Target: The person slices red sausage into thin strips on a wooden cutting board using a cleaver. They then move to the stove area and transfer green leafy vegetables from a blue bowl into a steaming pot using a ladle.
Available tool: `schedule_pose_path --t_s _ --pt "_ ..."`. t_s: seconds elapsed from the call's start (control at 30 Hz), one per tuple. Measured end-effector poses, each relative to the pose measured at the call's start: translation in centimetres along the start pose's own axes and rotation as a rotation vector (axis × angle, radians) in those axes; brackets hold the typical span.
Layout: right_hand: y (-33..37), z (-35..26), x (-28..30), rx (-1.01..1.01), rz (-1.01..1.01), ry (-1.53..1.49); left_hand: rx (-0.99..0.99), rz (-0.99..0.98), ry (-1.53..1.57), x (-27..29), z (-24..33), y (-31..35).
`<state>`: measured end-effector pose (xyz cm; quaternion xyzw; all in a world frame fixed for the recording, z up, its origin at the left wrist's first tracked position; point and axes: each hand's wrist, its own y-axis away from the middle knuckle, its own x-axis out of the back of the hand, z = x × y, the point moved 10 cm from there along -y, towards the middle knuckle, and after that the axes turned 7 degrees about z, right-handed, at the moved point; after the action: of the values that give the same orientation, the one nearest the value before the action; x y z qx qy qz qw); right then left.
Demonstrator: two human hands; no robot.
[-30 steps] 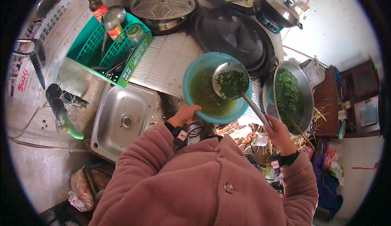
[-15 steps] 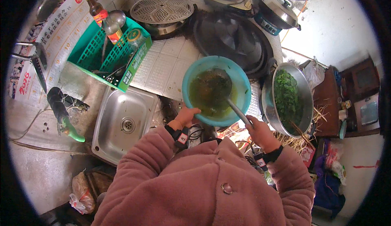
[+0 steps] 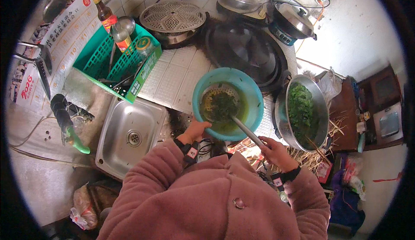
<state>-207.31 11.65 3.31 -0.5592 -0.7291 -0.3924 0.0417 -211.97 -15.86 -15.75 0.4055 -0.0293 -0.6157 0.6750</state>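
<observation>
A turquoise plastic basin [image 3: 258,104] holds yellowish-green liquid with dark green leafy bits. My left hand [image 3: 196,130] grips its near-left rim, thumb over the edge and fingers hidden underneath. Closed around the metal handle of a skimmer [image 3: 246,130] is my right hand [image 3: 276,152], at the basin's near-right side. The skimmer's round perforated bowl lies inside the basin, with dark green scraps on it and liquid around it. Right of the basin stands a wide metal pot [image 3: 325,104] holding bright green leaves [image 3: 301,110] in liquid; a pair of chopsticks [image 3: 317,150] leans in it.
Behind the basin lies a large black lid [image 3: 246,49]. A steel sink [image 3: 129,140] is at left, below a green basket [image 3: 145,78] with bottles. A perforated steamer tray [image 3: 173,17] and lidded pans [image 3: 294,19] stand at the back. Straw [image 3: 341,127] lies beside the metal pot.
The skimmer's bowl has shifted left and turned, so its perforated inside now shows with green scraps on it. The basin appears slightly lower in view. Both hands keep their holds.
</observation>
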Motion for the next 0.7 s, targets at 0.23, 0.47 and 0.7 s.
schedule_pose_path --t_s 0.23,0.47,0.7 --pt "1.4 -1.1 3.2 0.19 0.173 0.186 0.059 -0.04 0.003 -0.2 -0.1 0.4" --pt "3.7 -3.0 5.8 0.291 0.283 0.169 -0.017 -0.039 0.005 0.3 -0.4 -0.6" --pt "5.8 -4.8 7.4 0.346 0.414 0.188 0.019 -0.027 -0.011 1.4 -1.9 -1.9"
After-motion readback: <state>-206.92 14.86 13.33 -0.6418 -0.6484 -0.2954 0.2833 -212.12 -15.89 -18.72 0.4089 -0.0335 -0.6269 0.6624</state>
